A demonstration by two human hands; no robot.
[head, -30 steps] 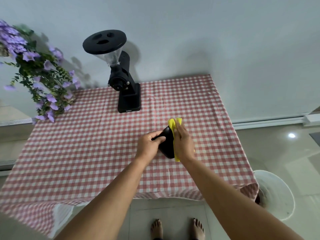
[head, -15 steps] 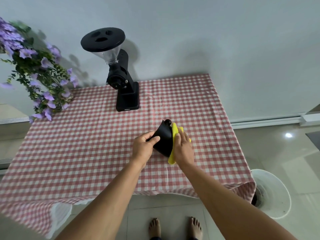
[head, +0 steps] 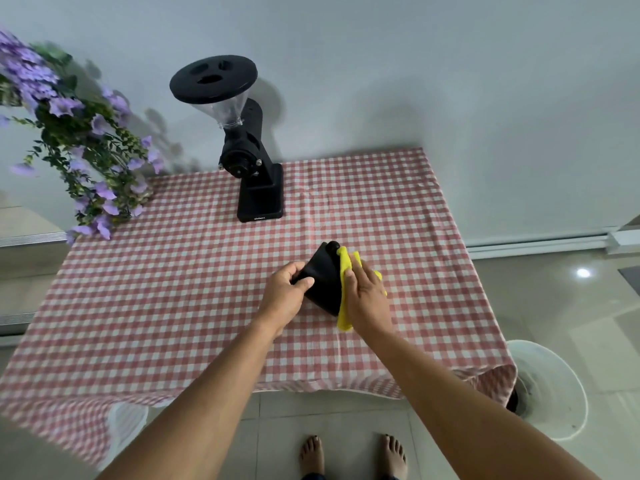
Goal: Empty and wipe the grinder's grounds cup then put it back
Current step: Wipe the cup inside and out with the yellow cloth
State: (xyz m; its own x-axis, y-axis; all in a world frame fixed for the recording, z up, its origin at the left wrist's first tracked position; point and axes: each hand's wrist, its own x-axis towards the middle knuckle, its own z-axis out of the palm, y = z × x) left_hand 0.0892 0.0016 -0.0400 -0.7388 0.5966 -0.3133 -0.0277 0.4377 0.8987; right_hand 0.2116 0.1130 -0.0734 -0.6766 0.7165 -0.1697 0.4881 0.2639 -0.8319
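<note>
The black grounds cup (head: 323, 277) is held tilted on its side just above the checked tablecloth, right of the table's middle. My left hand (head: 284, 296) grips its narrow end. My right hand (head: 367, 299) presses a yellow cloth (head: 344, 308) flat against the cup's wide right end. The black grinder (head: 258, 183), with a clear hopper and a round black lid, stands at the back of the table against the wall, well apart from the cup. The cup's inside is hidden by the cloth and my hand.
The red-and-white checked tablecloth (head: 173, 306) covers the table and hangs over its front edge. Purple flowers (head: 86, 150) overhang the back left corner. A white bin (head: 550, 393) stands on the floor beside the table's front right corner. My bare feet (head: 353, 455) show below.
The cup has tilted further, its wide end turned more to the right. My right hand with the yellow cloth has slid down along that end. The view has shifted slightly.
</note>
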